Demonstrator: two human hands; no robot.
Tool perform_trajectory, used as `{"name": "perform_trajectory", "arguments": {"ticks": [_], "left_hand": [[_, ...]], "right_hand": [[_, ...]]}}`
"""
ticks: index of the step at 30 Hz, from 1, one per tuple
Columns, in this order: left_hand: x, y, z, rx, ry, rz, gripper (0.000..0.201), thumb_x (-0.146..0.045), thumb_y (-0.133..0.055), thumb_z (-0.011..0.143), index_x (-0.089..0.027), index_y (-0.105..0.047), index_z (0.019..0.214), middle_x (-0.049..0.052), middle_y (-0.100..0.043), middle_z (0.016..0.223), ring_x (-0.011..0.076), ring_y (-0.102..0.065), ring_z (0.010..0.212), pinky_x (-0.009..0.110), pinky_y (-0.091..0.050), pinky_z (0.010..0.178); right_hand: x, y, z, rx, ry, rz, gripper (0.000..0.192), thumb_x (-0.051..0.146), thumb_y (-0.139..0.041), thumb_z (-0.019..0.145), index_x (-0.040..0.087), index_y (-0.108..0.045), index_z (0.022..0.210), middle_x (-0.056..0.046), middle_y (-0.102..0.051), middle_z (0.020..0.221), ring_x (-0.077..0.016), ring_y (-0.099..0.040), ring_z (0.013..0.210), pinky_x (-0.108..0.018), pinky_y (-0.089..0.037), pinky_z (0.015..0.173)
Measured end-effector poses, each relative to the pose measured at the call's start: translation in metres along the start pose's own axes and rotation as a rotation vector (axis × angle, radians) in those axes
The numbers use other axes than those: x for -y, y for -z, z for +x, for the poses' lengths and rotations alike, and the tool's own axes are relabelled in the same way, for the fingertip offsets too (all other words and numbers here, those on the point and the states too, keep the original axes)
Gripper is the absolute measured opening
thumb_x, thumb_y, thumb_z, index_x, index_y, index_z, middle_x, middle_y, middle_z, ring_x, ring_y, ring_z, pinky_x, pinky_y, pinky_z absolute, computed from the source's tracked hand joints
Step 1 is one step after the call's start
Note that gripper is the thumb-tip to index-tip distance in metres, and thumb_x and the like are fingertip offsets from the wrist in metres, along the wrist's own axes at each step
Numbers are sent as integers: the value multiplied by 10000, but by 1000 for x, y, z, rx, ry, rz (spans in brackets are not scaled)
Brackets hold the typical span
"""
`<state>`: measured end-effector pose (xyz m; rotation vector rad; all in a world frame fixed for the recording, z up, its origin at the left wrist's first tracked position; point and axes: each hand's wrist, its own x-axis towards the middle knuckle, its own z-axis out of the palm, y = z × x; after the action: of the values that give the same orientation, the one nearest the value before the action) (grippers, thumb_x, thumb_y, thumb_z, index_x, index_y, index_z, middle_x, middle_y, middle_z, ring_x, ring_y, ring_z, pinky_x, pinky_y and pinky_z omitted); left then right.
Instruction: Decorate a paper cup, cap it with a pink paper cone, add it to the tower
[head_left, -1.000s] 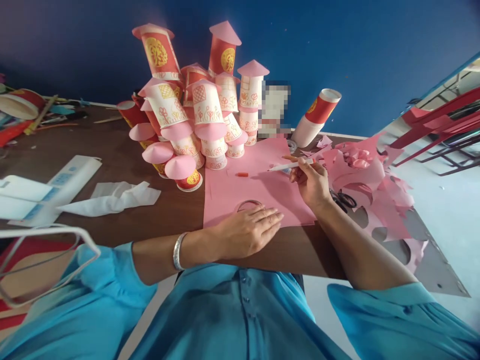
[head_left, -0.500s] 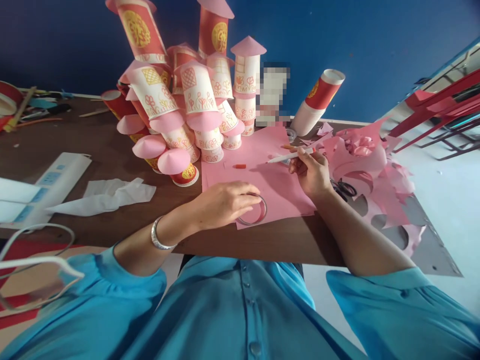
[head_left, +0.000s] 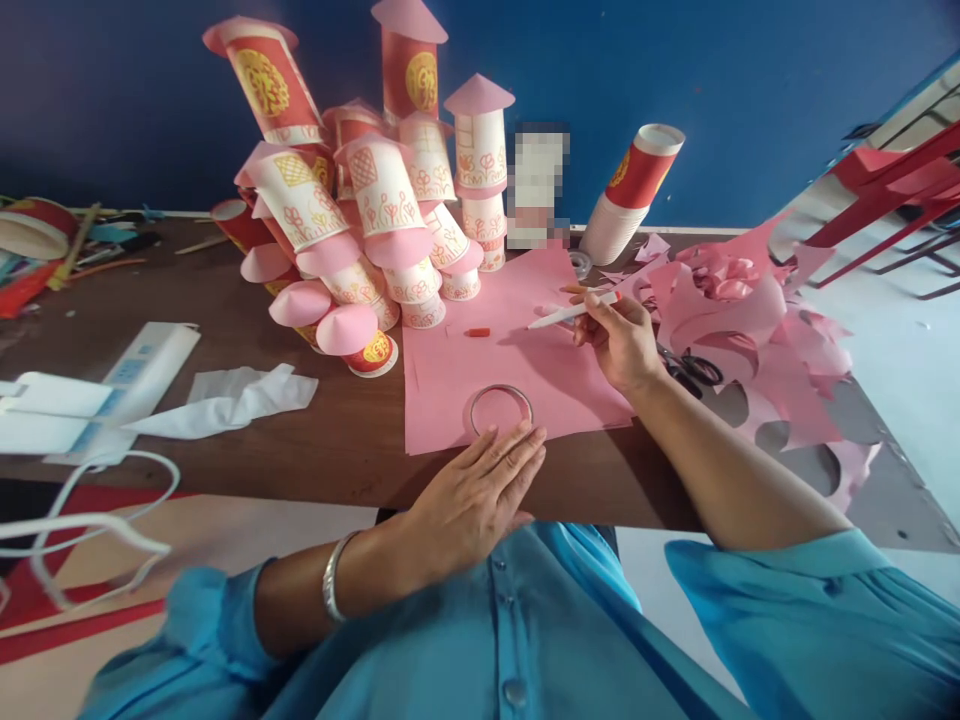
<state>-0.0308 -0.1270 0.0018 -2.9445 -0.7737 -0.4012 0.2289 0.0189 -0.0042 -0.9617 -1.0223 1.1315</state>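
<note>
- The right hand (head_left: pixel 619 345), right of centre in the frame, pinched a pen (head_left: pixel 570 313) between thumb and fingers, its tip pointing left over the pink sheet (head_left: pixel 450 385).
- The left hand (head_left: pixel 472 495), low in the centre, lay flat with fingers straight and close together, holding nothing; its fingertips (head_left: pixel 525 445) reached the sheet's near edge, just below the ring (head_left: pixel 501 408).
- The ring lay flat on the sheet near its lower edge, apart from the pen and, as far as could be told, just clear of the fingers.
- The ring looked thin, stiff and light, probably metal and apt to slide on paper; it would be best pressed down on its rim or pinched across it.
- The sheet looked thin and floppy, easily creased, best held flat under a palm.
- A small orange cap (head_left: pixel 476 332) lay on the sheet above the ring.
- A tower of paper cups (head_left: pixel 375 210) stood upper centre; pink scraps (head_left: pixel 742 320) and scissors (head_left: pixel 694 370) lay at the right.
</note>
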Motion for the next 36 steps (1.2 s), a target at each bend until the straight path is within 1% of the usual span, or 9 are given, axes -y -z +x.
{"name": "perform_trajectory", "arguments": {"ticks": [5, 9, 15, 20, 23, 26, 28, 33, 36], "left_hand": [[13, -15, 5, -11, 43, -64, 863, -662, -417, 1028, -32, -338, 1612, 191, -419, 1668, 304, -353, 1586, 461, -334, 1287], [18, -24, 6, -29, 34, -113, 1045, -809, -402, 932, -25, -320, 1618, 230, -426, 1653, 328, -371, 1576, 484, -338, 1280], [14, -37, 6, -48, 64, -101, 993, -802, -363, 956, -23, -409, 1569, 225, -446, 1641, 348, -440, 1532, 485, -357, 1252], [11, -41, 5, -69, 94, -126, 985, -793, -427, 945, -36, -400, 1575, 228, -449, 1639, 341, -445, 1530, 484, -344, 1255], [11, -42, 4, -83, 98, -136, 949, -760, -443, 964, -38, -395, 1578, 223, -451, 1639, 332, -432, 1540, 480, -318, 1272], [11, -42, 4, -76, 105, -146, 946, -747, -462, 966, -33, -385, 1582, 218, -447, 1644, 327, -411, 1554, 475, -308, 1279], [11, -41, 4, -74, 104, -146, 942, -747, -454, 970, -31, -387, 1579, 213, -451, 1644, 324, -416, 1551, 465, -308, 1279], [11, -38, 5, -58, 117, -134, 899, -721, -416, 1002, -32, -384, 1579, 203, -463, 1639, 312, -425, 1545, 473, -301, 1280], [10, -37, 5, -45, 119, -135, 883, -701, -418, 1013, -31, -374, 1586, 201, -448, 1650, 310, -423, 1546, 486, -302, 1279]], "right_hand": [[-1, 0, 0, 8, -8, 10, 368, 529, -917, 729, 233, -774, 895, -13, -747, 903, -82, -546, 540, -251, -482, 458], [-2, 2, 0, 6, -8, -42, 380, 552, -890, 753, 227, -767, 907, -30, -748, 932, -88, -538, 537, -267, -472, 455], [-2, 2, 0, 11, -12, -38, 349, 512, -897, 754, 227, -774, 913, -14, -724, 850, -93, -537, 533, -270, -446, 455], [10, -12, -7, 26, -35, -64, 365, 527, -914, 718, 240, -763, 886, -7, -719, 798, -112, -537, 538, -266, -422, 434], [20, -29, -15, 173, -59, -125, 347, 534, -892, 764, 227, -755, 851, -5, -666, 690, -125, -548, 541, -267, -419, 445], [27, -52, -20, 428, -88, -246, 356, 544, -810, 862, 196, -746, 816, 2, -613, 634, -125, -543, 550, -272, -424, 480], [28, -67, -19, 561, -116, -328, 374, 543, -781, 887, 181, -726, 810, 21, -581, 608, -107, -512, 540, -262, -409, 497], [29, -93, -4, 801, -178, -441, 375, 503, -768, 896, 159, -667, 785, 59, -525, 583, -74, -448, 537, -235, -361, 519], [26, -101, 4, 879, -202, -470, 390, 509, -760, 887, 160, -637, 763, 65, -518, 592, -71, -437, 538, -233, -355, 523]]}}
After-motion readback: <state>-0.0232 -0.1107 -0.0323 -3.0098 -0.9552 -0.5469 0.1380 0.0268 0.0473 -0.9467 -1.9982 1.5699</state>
